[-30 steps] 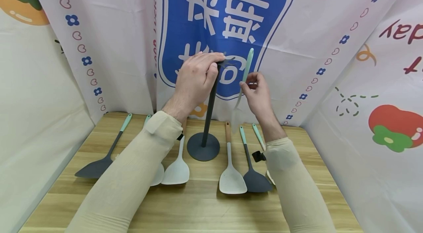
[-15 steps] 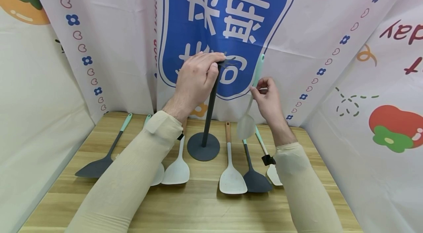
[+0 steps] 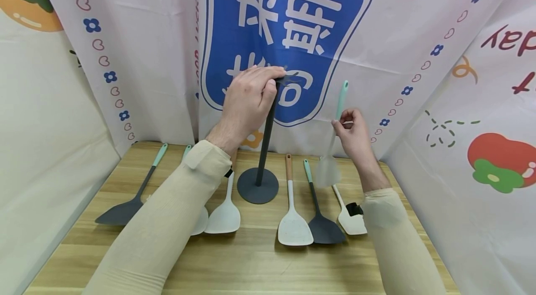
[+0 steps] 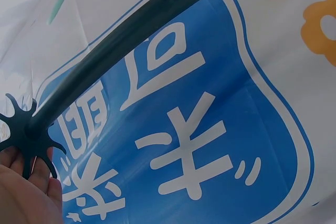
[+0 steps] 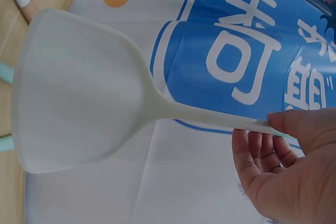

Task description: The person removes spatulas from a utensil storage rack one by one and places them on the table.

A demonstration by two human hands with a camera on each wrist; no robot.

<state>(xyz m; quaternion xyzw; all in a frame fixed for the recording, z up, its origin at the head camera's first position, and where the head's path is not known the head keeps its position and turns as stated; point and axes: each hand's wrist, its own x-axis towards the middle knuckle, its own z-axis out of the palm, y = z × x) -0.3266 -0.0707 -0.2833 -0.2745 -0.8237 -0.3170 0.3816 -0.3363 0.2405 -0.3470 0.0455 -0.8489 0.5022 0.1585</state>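
A dark grey utensil stand (image 3: 264, 146) rises from a round base (image 3: 257, 188) on the table, its top fanning into several curved hooks (image 4: 26, 129). My left hand (image 3: 249, 99) holds that top, with fingertips among the hooks; part of the hooks is hidden under it. Off to the right, my right hand (image 3: 356, 137) pinches a pale spatula (image 5: 84, 93) between thumb and fingers, low on its mint-green handle (image 3: 342, 97). The spatula hangs head down in the air, its blade (image 3: 328, 171) above the table's back right.
On the wooden table (image 3: 259, 267), a brown-handled white spatula (image 3: 294, 227), a dark spatula (image 3: 325, 230) and a small white one (image 3: 351, 223) lie right of the stand. Left of it lie another dark spatula (image 3: 125, 211) and white ones (image 3: 224, 218), partly under the left arm. Printed cloth encloses the table.
My right hand has carried the pale spatula to the right and downward, away from the stand. The left hand stays at the stand's top.
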